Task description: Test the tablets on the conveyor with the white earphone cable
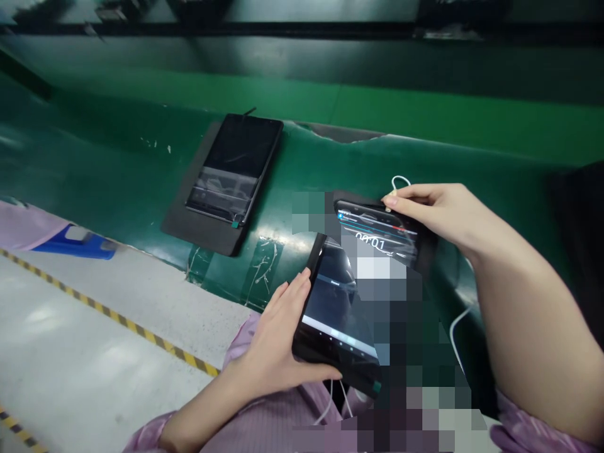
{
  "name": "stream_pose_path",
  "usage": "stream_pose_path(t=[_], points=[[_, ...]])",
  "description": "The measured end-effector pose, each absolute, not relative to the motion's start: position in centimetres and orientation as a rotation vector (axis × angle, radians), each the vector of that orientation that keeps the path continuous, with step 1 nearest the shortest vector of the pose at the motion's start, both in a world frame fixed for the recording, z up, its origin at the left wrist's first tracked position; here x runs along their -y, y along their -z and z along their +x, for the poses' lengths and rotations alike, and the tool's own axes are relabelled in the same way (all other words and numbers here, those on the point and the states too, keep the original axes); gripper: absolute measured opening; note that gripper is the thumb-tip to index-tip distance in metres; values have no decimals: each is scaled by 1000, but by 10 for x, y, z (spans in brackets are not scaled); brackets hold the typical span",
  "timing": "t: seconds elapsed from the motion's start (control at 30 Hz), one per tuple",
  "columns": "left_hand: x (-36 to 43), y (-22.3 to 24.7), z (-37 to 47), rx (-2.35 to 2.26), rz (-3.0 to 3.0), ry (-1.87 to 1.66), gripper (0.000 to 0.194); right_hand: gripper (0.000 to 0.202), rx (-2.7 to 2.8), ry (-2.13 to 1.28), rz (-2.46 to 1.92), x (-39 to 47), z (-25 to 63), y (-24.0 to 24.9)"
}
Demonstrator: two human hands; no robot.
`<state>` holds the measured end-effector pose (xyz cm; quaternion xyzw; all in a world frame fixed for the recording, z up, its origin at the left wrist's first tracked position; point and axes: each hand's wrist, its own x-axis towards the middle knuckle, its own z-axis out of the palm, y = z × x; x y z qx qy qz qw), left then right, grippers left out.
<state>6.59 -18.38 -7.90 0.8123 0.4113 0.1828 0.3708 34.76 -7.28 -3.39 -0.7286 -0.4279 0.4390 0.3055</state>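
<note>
A dark tablet (330, 302) with a lit screen is tilted in my left hand (278, 343), its fingers along the left edge and its thumb at the lower edge. My right hand (436, 207) pinches the end of a thin white cable (401, 178) at the top edge of a smaller device (377, 226). That device's screen reads 00:01. Pixelated blocks cover parts of both devices, so their right and lower areas are hidden.
Another black tablet (236, 163) lies on a dark grey board (207, 236) upon the green work surface (302, 170), which has worn edges. White cable (455, 340) runs down at the right. A blue object (78, 242) and yellow-black floor tape (117, 318) are at lower left.
</note>
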Motion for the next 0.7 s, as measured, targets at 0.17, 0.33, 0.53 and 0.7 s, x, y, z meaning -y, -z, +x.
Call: stream_pose_path(t=[0.17,0.33,0.53,0.7], points=[[177,80,70,-1051,2175,-462,142,48,1371,-1157,-1910,60,358,40],[176,83,70,-1080,2180,-381,148,34,1493,-1140,-1994,56,360,34],[179,98,65,-1031,2133,-380,135,40,1244,-1181,-1963,43,357,38],[182,96,62,-1175,1923,-422,119,29,943,-1238,-1834,47,367,33]])
